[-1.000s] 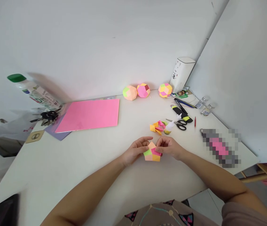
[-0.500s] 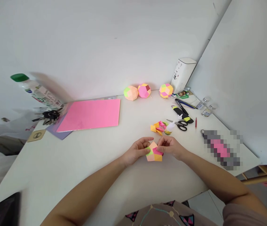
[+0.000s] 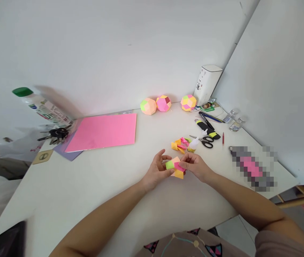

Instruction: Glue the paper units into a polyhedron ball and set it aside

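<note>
Between my two hands is a folded-paper piece (image 3: 179, 174) with green, pink, peach and orange faces. My left hand (image 3: 157, 173) holds its left and lower side, the thumb pressed on the front and the index finger raised behind. The fingers of my right hand (image 3: 194, 166) pinch its pink right side; part of the paper is hidden under them. Just beyond the hands lie several loose folded paper units (image 3: 179, 145) in orange, pink and green. Beside them stands a small white glue bottle (image 3: 193, 144).
Scissors (image 3: 207, 142), a black-and-yellow cutter (image 3: 207, 129) and a red pencil stub (image 3: 223, 138) lie to the right. Three paper balls (image 3: 163, 103) line the wall. Pink paper (image 3: 104, 132), keys (image 3: 58, 132) and a green-capped bottle (image 3: 45, 107) are left. A tablet (image 3: 6, 239) sits front left.
The paper piece has turned and tilted in my hands. My left thumb has moved from its green left face down to the lower edge, baring the green face. My right hand keeps its pinch.
</note>
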`<action>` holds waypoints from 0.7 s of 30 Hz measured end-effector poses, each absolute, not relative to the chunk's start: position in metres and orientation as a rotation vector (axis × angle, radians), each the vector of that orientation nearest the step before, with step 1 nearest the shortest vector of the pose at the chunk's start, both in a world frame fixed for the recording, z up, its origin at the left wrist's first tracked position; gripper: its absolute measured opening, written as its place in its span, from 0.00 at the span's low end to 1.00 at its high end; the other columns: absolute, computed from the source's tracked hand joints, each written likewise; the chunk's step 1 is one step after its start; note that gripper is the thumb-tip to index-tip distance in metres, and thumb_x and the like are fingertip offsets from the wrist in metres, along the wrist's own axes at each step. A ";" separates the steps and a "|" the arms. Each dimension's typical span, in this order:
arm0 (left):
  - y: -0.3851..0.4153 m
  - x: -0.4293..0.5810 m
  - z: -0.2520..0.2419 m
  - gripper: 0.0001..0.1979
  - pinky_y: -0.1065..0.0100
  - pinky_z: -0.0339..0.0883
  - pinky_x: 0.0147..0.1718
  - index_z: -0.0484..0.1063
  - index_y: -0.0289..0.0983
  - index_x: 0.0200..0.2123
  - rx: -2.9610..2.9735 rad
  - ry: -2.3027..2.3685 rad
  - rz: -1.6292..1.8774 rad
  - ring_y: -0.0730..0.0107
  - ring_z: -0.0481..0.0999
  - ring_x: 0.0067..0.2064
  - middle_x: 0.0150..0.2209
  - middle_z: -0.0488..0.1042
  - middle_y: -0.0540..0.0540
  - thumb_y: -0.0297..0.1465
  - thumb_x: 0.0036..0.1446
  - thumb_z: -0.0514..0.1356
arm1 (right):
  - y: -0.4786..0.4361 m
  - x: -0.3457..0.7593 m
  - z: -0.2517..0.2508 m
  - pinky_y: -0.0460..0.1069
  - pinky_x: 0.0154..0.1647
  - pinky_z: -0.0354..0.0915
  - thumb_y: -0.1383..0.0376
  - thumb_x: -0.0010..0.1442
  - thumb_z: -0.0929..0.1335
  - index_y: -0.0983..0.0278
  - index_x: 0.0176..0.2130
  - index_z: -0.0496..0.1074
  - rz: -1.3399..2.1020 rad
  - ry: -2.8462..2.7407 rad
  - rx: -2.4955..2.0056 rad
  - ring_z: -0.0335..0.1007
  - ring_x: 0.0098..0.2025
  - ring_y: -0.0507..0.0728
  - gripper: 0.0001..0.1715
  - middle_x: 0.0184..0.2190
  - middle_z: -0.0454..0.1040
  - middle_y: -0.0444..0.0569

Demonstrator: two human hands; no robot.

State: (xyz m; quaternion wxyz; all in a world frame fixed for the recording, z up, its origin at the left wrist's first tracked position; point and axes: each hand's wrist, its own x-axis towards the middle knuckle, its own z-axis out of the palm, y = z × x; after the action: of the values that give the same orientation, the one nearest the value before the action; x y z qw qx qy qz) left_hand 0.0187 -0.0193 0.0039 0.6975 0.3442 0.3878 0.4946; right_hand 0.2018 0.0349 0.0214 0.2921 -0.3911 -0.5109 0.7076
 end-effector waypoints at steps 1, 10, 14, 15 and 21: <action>-0.021 0.021 0.002 0.44 0.61 0.69 0.38 0.49 0.51 0.59 0.779 0.885 1.129 0.67 0.73 0.42 0.52 0.58 0.44 0.30 0.43 0.69 | 0.034 0.201 0.022 0.47 0.24 0.66 0.58 0.47 0.75 0.65 0.25 0.66 1.864 -1.358 -1.045 0.68 0.23 0.50 0.17 0.21 0.72 0.41; -0.026 0.024 -0.004 0.40 0.63 0.69 0.38 0.50 0.52 0.59 0.880 0.880 1.119 0.69 0.72 0.40 0.52 0.58 0.45 0.33 0.47 0.67 | 0.029 0.201 0.021 0.47 0.25 0.67 0.57 0.47 0.74 0.64 0.26 0.66 1.855 -1.410 -1.001 0.69 0.24 0.50 0.17 0.22 0.71 0.42; -0.023 0.017 0.000 0.26 0.63 0.65 0.43 0.64 0.42 0.54 0.877 0.899 1.083 0.64 0.70 0.45 0.45 0.67 0.43 0.39 0.52 0.63 | 0.030 0.203 0.023 0.47 0.25 0.66 0.58 0.47 0.75 0.65 0.26 0.68 1.877 -1.523 -0.987 0.67 0.23 0.50 0.16 0.23 0.71 0.42; -0.022 0.016 0.000 0.24 0.63 0.65 0.42 0.66 0.41 0.52 0.869 0.900 1.050 0.64 0.70 0.44 0.43 0.69 0.43 0.39 0.52 0.63 | 0.030 0.203 0.023 0.47 0.25 0.65 0.58 0.46 0.75 0.65 0.26 0.68 1.888 -1.545 -0.985 0.67 0.24 0.50 0.16 0.23 0.71 0.43; -0.017 0.015 0.001 0.13 0.70 0.61 0.30 0.70 0.35 0.31 0.769 0.899 0.985 0.74 0.69 0.29 0.28 0.71 0.49 0.36 0.47 0.67 | 0.030 0.208 0.023 0.47 0.29 0.64 0.59 0.48 0.74 0.64 0.29 0.71 1.896 -1.730 -0.937 0.65 0.30 0.50 0.12 0.30 0.69 0.45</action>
State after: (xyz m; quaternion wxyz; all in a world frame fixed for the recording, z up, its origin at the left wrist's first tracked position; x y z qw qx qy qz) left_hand 0.0151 -0.0173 0.0008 0.7182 0.3477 0.4062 0.4453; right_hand 0.2078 0.0304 0.0227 0.2033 -0.3358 -0.6200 0.6793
